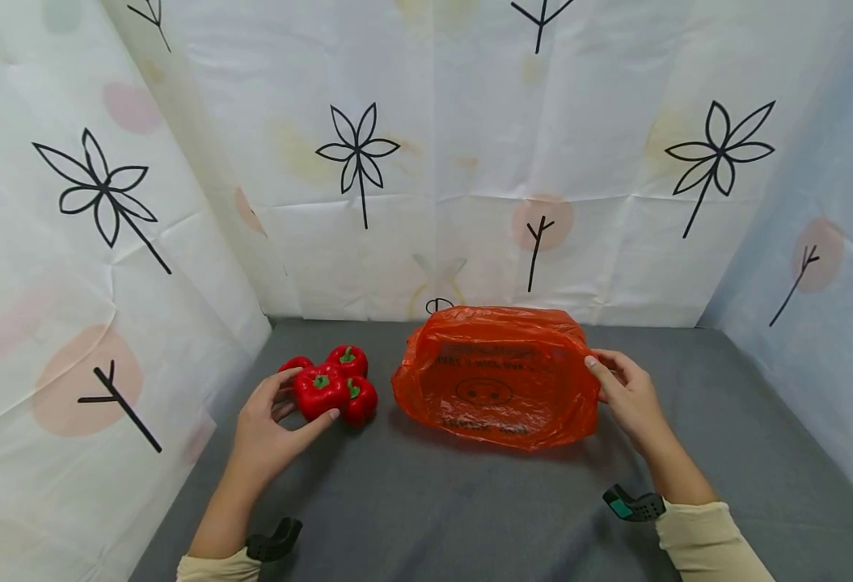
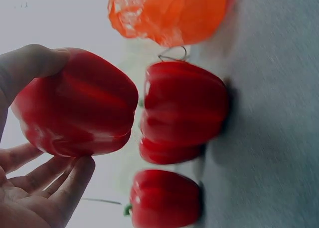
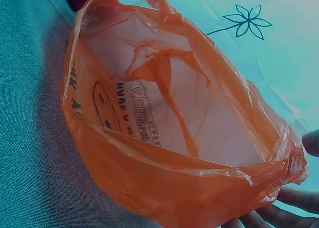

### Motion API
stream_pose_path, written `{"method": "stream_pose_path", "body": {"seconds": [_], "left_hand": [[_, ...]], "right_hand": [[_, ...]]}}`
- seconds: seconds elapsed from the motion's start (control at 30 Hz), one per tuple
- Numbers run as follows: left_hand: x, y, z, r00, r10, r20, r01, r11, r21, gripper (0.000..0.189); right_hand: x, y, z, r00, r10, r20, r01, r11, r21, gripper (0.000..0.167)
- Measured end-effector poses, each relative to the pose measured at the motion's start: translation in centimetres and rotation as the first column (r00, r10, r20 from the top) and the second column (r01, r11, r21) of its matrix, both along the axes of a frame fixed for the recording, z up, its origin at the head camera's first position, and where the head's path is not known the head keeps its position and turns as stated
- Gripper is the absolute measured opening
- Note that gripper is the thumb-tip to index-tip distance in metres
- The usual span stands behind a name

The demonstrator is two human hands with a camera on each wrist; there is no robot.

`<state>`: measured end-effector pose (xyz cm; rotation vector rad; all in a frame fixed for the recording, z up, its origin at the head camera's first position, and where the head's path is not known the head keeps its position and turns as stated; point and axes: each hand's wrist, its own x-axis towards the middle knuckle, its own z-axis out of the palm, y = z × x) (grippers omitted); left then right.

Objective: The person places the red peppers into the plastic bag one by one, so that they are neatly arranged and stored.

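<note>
Thumb and fingers of my left hand (image 1: 269,428) grip a glossy red bell pepper (image 2: 79,108) from its sides. This pepper hangs above the table, apart from the others in the left wrist view. Just beyond it stand more red bell peppers (image 2: 184,103), with green stems showing in the head view. An orange plastic bag (image 1: 495,380) lies to their right, its mouth spread wide. Printed lettering and a smiling face show on it. My right hand (image 1: 633,400) holds the bag's right edge, thumb on the near side and fingers behind.
A grey cloth (image 1: 433,509) covers the table. White sheets (image 1: 470,162) with drawn flowers and twigs stand at the back and on both sides. Each wrist carries a dark strap mount (image 1: 275,540).
</note>
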<state>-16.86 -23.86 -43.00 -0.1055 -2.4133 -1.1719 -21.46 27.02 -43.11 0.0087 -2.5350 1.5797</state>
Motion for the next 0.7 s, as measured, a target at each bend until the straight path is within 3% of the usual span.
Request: {"method": "stream_pose_path", "body": {"seconds": [0.3,0.7], "left_hand": [[-0.2,2.4,1.7,0.996,-0.09,-0.004,0.09,0.996,0.004,0.075],[-1.5,6.1,2.7,0.976,-0.217,-0.007,0.217,0.974,0.067,0.077]], "right_hand": [[-0.1,0.1,0.0,1.0,0.002,-0.01,-0.002,1.0,-0.012,0.056],[0.0,0.0,0.1,0.999,0.007,-0.034,-0.008,1.0,-0.01,0.054]]}}
